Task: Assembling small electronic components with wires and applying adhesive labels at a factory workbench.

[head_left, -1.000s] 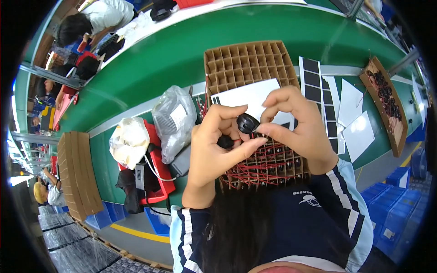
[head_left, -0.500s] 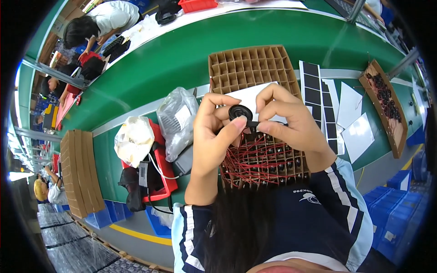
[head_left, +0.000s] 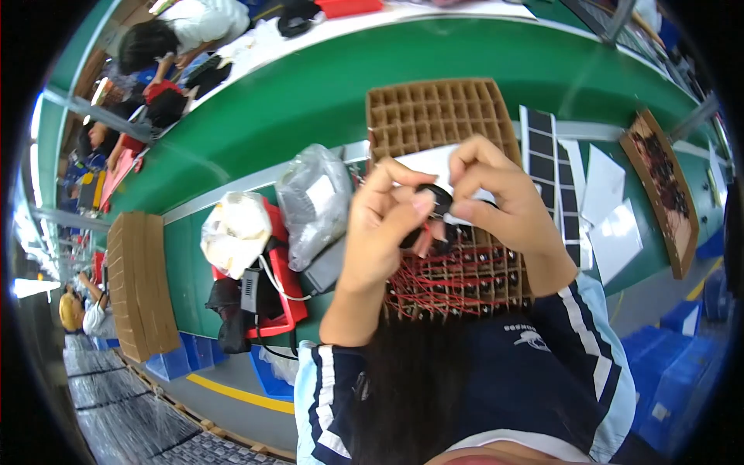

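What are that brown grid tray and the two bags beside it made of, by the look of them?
The grid tray looks like matte brown cardboard: thin strips crossing into square cells. The grey bag seems thin, glossy plastic film, crinkled and partly see-through. The white bag looks like similar film, more opaque. The small round part in both hands is black, probably plastic or rubber; too small to tell.

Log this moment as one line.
left hand: holding black part | right hand: pinching same part | below: cardboard grid tray, near cells filled, red wires
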`<state>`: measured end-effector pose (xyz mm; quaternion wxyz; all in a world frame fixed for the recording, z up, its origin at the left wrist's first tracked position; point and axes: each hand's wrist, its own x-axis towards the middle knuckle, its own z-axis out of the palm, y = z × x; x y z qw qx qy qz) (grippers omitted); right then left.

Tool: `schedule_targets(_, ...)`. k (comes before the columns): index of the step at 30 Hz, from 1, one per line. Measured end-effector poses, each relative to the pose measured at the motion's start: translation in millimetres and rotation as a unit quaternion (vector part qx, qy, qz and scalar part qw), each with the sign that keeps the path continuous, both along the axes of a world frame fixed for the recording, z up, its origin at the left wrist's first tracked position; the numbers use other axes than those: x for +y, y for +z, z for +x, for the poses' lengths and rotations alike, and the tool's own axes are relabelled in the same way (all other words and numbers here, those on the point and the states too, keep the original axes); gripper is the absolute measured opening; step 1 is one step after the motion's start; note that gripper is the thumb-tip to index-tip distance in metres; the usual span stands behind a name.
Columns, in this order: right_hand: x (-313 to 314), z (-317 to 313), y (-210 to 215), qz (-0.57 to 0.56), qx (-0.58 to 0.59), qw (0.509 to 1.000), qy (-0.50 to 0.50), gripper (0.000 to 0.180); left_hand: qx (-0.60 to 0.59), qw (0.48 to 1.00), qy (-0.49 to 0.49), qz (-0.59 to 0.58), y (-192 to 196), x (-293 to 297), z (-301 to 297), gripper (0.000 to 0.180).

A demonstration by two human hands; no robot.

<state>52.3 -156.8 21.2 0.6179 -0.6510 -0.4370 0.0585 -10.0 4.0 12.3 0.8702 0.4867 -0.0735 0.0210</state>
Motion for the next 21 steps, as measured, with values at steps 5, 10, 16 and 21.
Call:
schedule_targets(5, 5, -8, -10, -0.042, -0.031, 0.996, -0.075, 0.01, 0.038, 0.999, -0.009, 0.004, -11, 2, -2, 0.014)
schedule_targets(10, 2, -14, -3, -0.031, -0.016, 0.996, -0.077, 0.009, -0.028, 0.999, -0.023, 0.012, -3, -1, -3, 0.015)
schedule_targets(16, 8, -10, -8, -0.031, -0.042, 0.989, -0.136, 0.032, -0.035, 0.999, -0.018, 0.01, -8, -1, -2, 0.016)
schedule_targets(21, 10, -8, -11, -0.024, -0.085, 0.991, -0.096, 0.034, -0.025, 0.999, -0.033, 0.006, -11, 1, 0, 0.021)
